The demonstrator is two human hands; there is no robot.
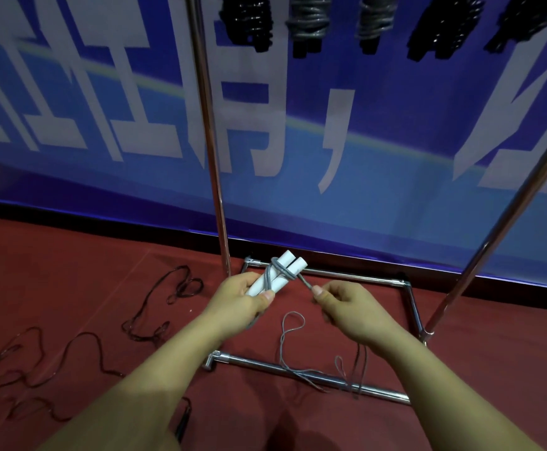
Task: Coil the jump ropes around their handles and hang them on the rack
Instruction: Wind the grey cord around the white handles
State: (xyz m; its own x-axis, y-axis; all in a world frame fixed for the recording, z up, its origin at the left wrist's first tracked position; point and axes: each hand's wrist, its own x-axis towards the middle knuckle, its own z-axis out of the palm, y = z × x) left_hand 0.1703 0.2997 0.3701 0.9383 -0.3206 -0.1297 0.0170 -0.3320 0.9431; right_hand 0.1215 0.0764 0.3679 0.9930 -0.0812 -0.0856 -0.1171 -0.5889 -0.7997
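Observation:
My left hand point(243, 302) grips two white jump rope handles point(287, 266) held side by side, their free ends pointing up and away. A grey rope point(280, 271) is looped once or twice around them. My right hand point(347, 307) pinches that rope just right of the handles and holds it taut. The rest of the grey rope point(290, 346) hangs from my right hand and trails over the floor and the rack's front base bar. Several coiled ropes point(308, 21) hang along the top of the frame, above the rack.
A chrome rack stands ahead, with a left upright point(212, 157), a slanted right pole point(500, 229) and a base frame point(311, 379) on the red carpet. A dark rope point(155, 323) lies tangled on the floor at left. A blue banner point(103, 109) covers the wall behind.

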